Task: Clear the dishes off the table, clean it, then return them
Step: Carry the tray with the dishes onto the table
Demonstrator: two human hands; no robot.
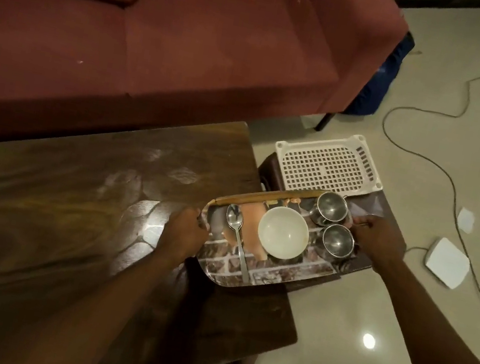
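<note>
Risk of cups (338, 240) sliding off if tilted: tray (267, 275) gripped by left hand (183, 231) at nine, right hand (377, 239) at three.

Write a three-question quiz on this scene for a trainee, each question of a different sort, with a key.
1. True or false: the left hand and the right hand each grip one end of the tray.
2. Fill the gap: beside the white bowl stand ___ steel cups.
3. Which item on the tray lies nearest the left hand? A spoon; B white bowl; C steel cups.

Key: 1 true; 2 two; 3 A.
</note>
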